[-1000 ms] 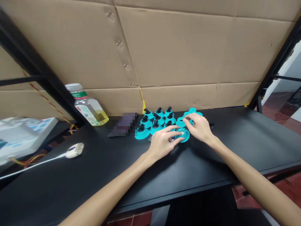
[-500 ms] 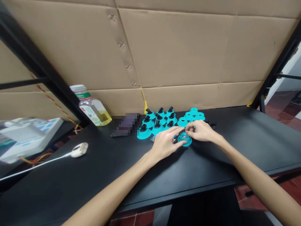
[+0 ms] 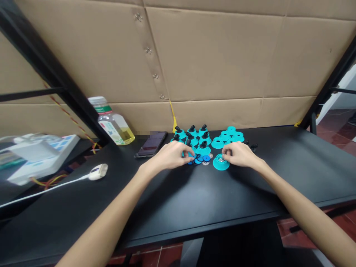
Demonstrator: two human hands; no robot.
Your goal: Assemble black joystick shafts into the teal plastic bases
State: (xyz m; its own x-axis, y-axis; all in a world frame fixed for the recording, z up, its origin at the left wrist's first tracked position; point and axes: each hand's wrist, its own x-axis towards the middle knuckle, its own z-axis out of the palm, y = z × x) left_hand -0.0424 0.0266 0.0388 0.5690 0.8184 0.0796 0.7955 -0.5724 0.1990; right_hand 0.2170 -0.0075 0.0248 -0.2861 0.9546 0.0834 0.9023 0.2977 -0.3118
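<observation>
A single teal flanged ring point(image 3: 221, 165) lies on the black table, with something shiny in its centre. My right hand point(image 3: 236, 154) is at its right rim, fingertips pinched together; what they hold, if anything, is too small to name. My left hand point(image 3: 176, 154) reaches over the left edge of a small pile of blue discs point(image 3: 206, 158) and clear discs point(image 3: 205, 163), its thumb and fingers apart. Behind the pile stand several teal cups with black knobs point(image 3: 204, 148). Several plain teal rings point(image 3: 217, 142) are grouped behind my right hand.
A phone point(image 3: 151, 144) and a bottle of yellow liquid point(image 3: 115, 128) stand left of the cups. A white cable plug point(image 3: 98, 172) and a power strip point(image 3: 47, 163) are at the far left. Small black parts point(image 3: 253, 146) lie right of the rings. Cardboard point(image 3: 217, 66) rises behind.
My left hand has moved left, away from the single teal ring, to the discs, which are now uncovered. My right hand has lowered slightly toward the ring. The view has shifted a little.
</observation>
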